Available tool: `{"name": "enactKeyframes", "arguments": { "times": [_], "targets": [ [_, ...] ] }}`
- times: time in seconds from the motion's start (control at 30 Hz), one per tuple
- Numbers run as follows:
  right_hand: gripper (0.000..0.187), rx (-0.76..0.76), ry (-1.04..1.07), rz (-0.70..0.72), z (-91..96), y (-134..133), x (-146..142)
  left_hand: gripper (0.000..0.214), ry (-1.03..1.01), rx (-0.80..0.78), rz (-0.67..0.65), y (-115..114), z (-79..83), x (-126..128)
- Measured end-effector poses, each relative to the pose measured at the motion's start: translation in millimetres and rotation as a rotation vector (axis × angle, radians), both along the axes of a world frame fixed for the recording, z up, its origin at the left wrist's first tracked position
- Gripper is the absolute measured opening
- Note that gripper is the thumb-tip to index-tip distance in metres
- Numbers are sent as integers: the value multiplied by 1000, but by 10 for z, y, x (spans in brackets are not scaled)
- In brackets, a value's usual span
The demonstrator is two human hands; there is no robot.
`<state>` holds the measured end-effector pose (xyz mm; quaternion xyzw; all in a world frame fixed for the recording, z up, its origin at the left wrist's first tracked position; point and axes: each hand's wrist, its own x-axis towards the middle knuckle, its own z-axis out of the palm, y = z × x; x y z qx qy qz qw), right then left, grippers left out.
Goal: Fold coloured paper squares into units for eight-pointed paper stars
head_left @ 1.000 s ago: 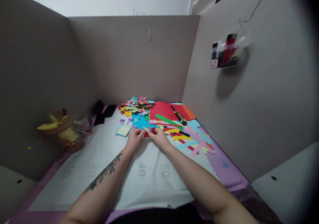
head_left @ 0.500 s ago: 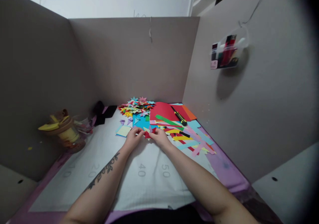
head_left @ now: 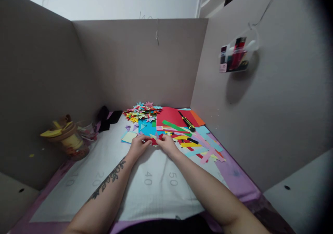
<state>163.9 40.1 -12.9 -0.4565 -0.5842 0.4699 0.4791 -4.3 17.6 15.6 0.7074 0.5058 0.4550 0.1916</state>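
Observation:
My left hand [head_left: 137, 146] and my right hand [head_left: 167, 145] meet over the white cutting mat [head_left: 85, 182], fingers pinched together on a small folded paper piece [head_left: 155, 139] in red with a pale yellow point. Just beyond them lie a blue sheet [head_left: 146, 127] and a pale yellow square [head_left: 128, 137]. A heap of folded coloured paper stars [head_left: 142, 111] sits at the far edge of the mat. To the right are loose coloured strips [head_left: 194, 144] and a large red sheet [head_left: 170, 115].
A yellow-and-black utility knife [head_left: 186, 121] lies on the red sheet. A tape dispenser with yellow parts [head_left: 63, 137] stands at the left, a black object [head_left: 108, 117] behind it. Cardboard walls enclose three sides; a clear pouch of pens [head_left: 235, 55] hangs on the right wall.
The hands have stayed nearly in place, with small finger movements on the red piece. The view has shifted down very slightly.

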Motion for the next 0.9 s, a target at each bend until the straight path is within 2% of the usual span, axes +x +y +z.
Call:
{"name": "enactKeyframes", "arguments": {
  "times": [0.13,0.27,0.57,0.73,0.9],
  "targets": [
    [15,5,-16,-10,28,-14,-1,10,-10,-10,4,8,-22,-9],
    [12,13,-31,-13,66,-30,-2,21,-33,-10,7,8,-36,-6],
    [13,29,-70,-33,84,-39,-6,11,-29,4,-19,-17,12,12],
    [11,53,-111,-59,76,-39,-8,12,-56,-72,-4,-14,19,15],
    [10,58,-123,-58,66,-31,-12,16,-106,-193,-45,-22,57,40]
  ]
}}
